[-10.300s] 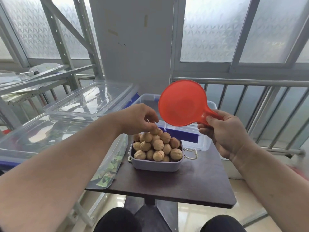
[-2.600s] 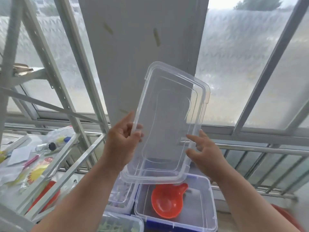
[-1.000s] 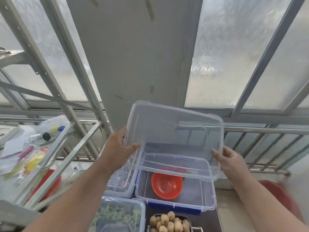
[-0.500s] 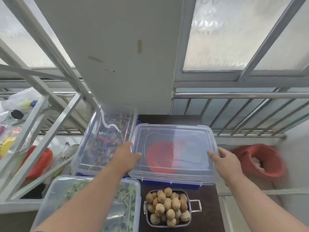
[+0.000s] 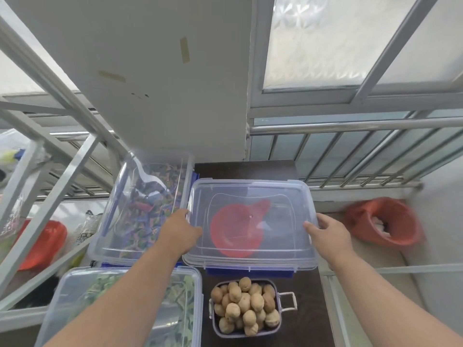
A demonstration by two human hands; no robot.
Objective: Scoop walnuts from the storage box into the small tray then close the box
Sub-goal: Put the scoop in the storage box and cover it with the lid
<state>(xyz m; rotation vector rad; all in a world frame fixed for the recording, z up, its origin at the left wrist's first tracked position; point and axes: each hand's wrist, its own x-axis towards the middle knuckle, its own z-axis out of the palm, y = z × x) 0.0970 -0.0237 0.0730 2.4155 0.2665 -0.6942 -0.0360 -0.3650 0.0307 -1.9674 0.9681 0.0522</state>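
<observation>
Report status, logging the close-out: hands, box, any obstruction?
Both hands gripping lid edges. Lid on storage box, scoop inside. Tray heaped. Nothing blocking.

A dark brown table [image 5: 308,329] runs from the bottom centre of the frame up to the middle. At its far end sits a clear storage box [image 5: 250,267] with a blue base and its lid [image 5: 280,196] on top. Just in front, lower centre, stands a small grey tray [image 5: 275,329] heaped with walnuts [image 5: 244,305]. A leaf-filled clear box [image 5: 105,296] overlaps the table's left edge, lower left.
</observation>
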